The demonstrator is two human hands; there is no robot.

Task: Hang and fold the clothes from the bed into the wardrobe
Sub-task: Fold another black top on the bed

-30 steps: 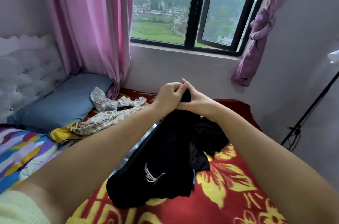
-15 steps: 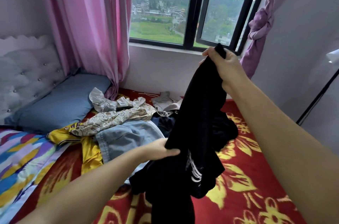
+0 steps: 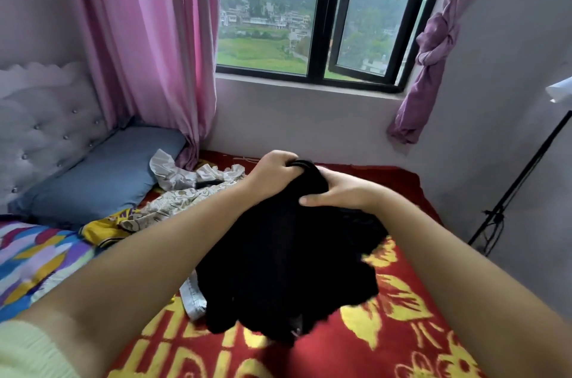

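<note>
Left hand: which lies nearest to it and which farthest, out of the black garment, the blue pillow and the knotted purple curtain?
1. Black garment: gripped by the left hand itself.
2. Blue pillow: to the left, by the headboard.
3. Knotted purple curtain: up on the right, beside the window.

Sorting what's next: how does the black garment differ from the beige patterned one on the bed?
The black garment is plain and dark; the beige patterned garment is light and printed. The black one is held up at its top by the left hand and right hand; the beige one lies untouched, crumpled near the pillow. Neither is folded.
</note>
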